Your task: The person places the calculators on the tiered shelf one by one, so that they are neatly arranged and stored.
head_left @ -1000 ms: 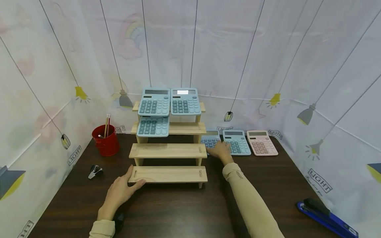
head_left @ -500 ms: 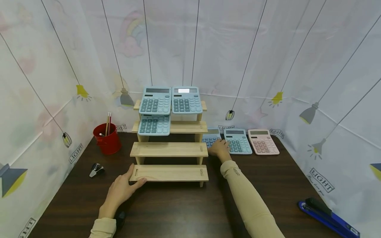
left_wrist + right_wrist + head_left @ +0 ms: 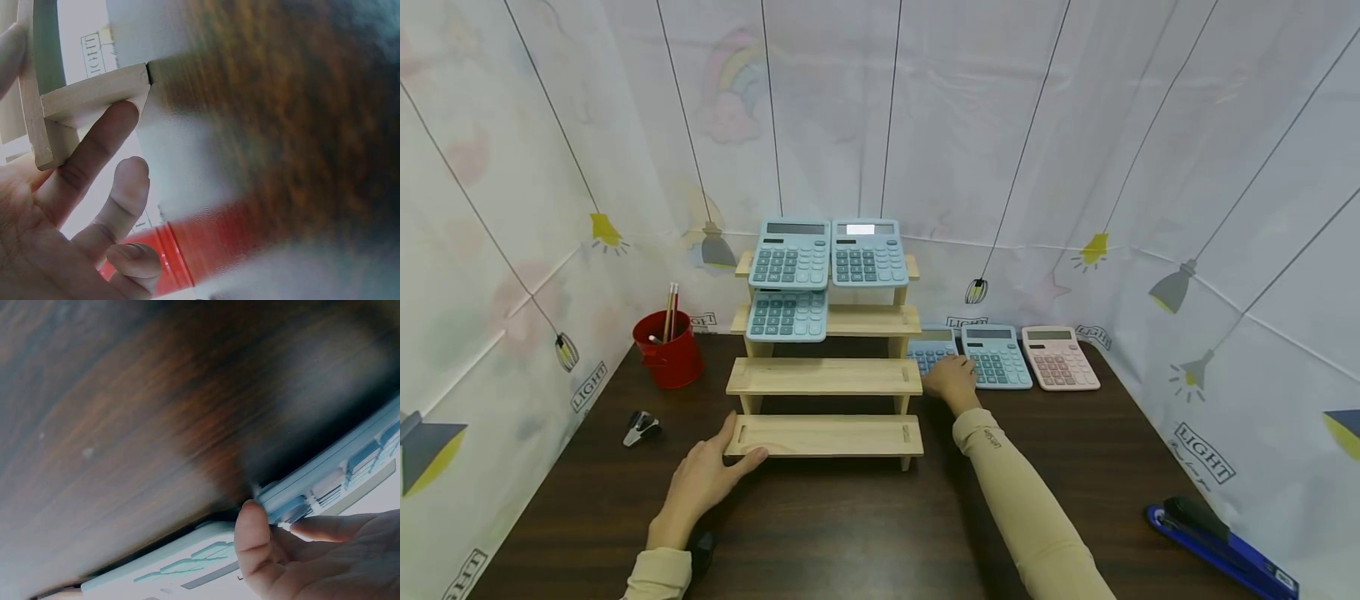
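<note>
A four-step wooden stand [image 3: 824, 377] rises from the dark table. My left hand [image 3: 700, 483] holds its lowest step at the left corner, thumb along the front edge; in the left wrist view a finger touches the side piece [image 3: 94, 94] and others hang free. Far right of the stand, my right hand [image 3: 953, 382] pinches the near corner of a blue calculator [image 3: 931, 343], fingertips at its edge in the right wrist view. Beside it lie a light-blue calculator [image 3: 996, 357] and a pink calculator [image 3: 1060, 358]. Three light-blue calculators lean on the stand, two on the top step [image 3: 868, 253] and one below [image 3: 787, 317].
At the back left stands a red bucket [image 3: 673, 358] with pencils in it. A staple remover [image 3: 642, 428] lies in front of it. Near the right edge is a blue stapler [image 3: 1221, 546]. A printed white curtain [image 3: 940, 125] encloses the table's back and sides.
The right hand has shifted slightly at the blue calculator's near corner. The left hand keeps its place on the stand, and the calculators have stayed about where they were.
</note>
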Available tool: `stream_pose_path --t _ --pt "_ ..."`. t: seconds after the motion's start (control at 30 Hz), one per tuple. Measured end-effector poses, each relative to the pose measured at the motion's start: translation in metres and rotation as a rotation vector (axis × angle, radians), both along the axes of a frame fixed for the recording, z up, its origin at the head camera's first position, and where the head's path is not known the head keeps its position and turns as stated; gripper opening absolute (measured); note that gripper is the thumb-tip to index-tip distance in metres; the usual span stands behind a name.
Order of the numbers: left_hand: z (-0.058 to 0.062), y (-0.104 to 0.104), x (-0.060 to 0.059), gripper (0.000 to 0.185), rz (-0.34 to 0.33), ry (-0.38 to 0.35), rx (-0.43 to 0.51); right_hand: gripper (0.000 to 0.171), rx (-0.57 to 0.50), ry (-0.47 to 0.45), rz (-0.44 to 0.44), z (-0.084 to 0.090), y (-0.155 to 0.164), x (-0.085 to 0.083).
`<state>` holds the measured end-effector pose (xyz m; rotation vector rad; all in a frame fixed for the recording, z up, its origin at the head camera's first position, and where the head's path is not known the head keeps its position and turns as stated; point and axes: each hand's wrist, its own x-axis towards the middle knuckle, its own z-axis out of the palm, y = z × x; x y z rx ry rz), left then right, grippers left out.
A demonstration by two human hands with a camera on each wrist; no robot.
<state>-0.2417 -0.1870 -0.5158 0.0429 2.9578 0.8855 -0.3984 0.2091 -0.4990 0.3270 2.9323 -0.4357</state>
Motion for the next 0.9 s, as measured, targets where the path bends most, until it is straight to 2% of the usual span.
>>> stream_pose_path --t 0.17,0.57,0.77,0.9 --pt "-0.002 -0.001 -0.001 0.109 -0.001 0.007 0.003 0.104 0.028 -0.006 0.008 -0.001 0.001 0.000" --pt "0.000 -0.001 -0.001 0.111 0.002 0.004 -0.003 0.097 0.089 0.074 0.043 0.004 0.005 0.004" --pt "0.001 0.000 -0.002 0.111 0.000 0.007 -0.003 0.103 0.161 0.096 0.092 0.009 0.010 0.006" --pt "-0.001 -0.001 -0.001 0.112 0.001 -0.009 -0.005 0.110 0.163 0.078 0.094 0.010 0.015 0.011"
